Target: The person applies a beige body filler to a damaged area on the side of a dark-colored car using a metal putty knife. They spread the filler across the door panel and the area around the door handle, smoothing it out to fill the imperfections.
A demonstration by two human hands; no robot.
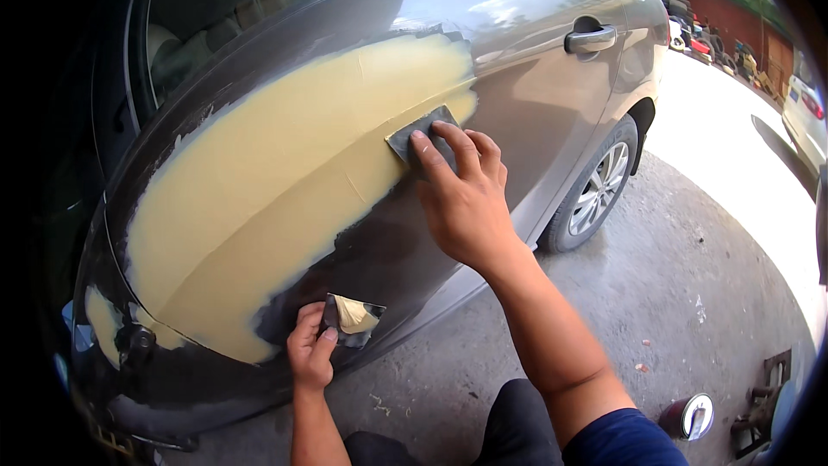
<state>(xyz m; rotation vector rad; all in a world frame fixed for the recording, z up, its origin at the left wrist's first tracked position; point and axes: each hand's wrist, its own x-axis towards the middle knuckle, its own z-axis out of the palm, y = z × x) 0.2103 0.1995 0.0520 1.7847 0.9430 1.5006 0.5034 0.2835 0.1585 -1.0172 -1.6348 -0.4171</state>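
Note:
A broad coat of yellow body filler (259, 173) covers much of the grey-brown car door (535, 86). My right hand (466, 181) grips a dark flat putty spreader (405, 134), its edge against the filler near the coat's right end. Lower down on the left, my left hand (312, 349) pinches a second small dark plate (352, 338) that carries a dollop of yellow filler (354, 315). This plate is held apart from the coat, in front of the door's dark lower part. A crease line runs lengthwise through the filler.
The door handle (591, 39) and rear wheel (601, 185) are to the right. On the concrete floor (604, 311) stands a round can (687, 417), beside a dark low stand (768, 401). A white car (802, 112) and piled clutter (707, 43) lie farther off.

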